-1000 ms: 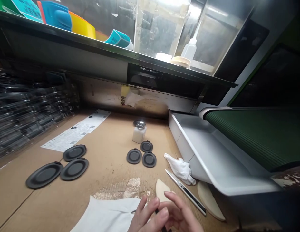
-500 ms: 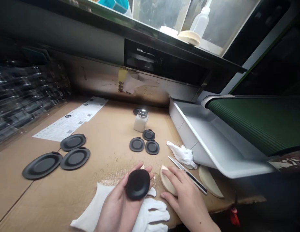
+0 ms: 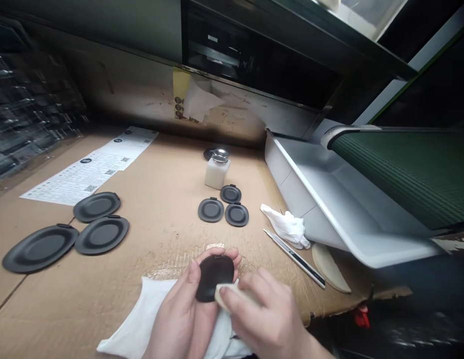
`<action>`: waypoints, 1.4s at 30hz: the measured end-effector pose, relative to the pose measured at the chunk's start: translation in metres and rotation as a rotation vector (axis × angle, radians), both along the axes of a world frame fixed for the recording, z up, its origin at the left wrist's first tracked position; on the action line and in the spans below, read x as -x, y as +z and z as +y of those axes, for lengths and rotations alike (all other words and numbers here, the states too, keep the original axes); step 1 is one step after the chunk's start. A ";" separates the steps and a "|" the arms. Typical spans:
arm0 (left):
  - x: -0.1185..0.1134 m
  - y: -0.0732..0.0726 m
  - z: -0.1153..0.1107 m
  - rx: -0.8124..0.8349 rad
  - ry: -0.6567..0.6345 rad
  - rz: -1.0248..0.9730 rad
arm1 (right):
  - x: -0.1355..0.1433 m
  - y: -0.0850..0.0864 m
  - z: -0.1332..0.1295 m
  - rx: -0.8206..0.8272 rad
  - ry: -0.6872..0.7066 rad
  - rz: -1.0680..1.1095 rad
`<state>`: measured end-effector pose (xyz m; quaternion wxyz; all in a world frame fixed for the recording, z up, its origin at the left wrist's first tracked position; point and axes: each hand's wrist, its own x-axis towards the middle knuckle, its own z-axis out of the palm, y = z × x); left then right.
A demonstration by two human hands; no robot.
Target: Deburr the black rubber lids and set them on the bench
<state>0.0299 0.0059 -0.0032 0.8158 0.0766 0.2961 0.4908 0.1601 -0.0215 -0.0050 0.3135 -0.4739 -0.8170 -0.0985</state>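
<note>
My left hand [image 3: 181, 311] is palm up, its fingers and thumb curled around a small black rounded cover [image 3: 216, 274] with a smooth face. In my right hand [image 3: 269, 311] is a beige pad [image 3: 219, 296], pinched by the fingers, with its edge against the cover's lower right. How thick the pad is cannot be made out behind the fingers. Beneath both hands lies a white glove [image 3: 132, 316], partly covered by them. Ahead of the hands, several similar black covers with small tabs rest on the cardboard, a small one [image 3: 237, 214] among the nearer group.
Larger black covers [image 3: 100, 235] lie at left near printed sheets [image 3: 93, 169]. A pump-top bottle [image 3: 217, 172] stands mid-table. A crumpled white cloth [image 3: 286, 227], a box cutter [image 3: 295, 259] and another beige pad [image 3: 331, 269] lie beside the grey tray [image 3: 317, 199] at right.
My right hand has lifted the beige pad off the cardboard and brought it left against the black cover. The camera view has tilted down.
</note>
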 end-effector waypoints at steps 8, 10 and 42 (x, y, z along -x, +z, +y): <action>0.002 0.000 0.003 0.020 0.003 0.017 | -0.007 0.014 0.019 0.109 -0.023 0.034; 0.003 -0.003 0.002 0.030 -0.001 0.006 | -0.001 0.008 0.008 0.064 0.000 0.081; 0.001 -0.006 0.002 0.005 0.021 0.074 | -0.016 -0.001 0.015 -0.055 0.033 0.050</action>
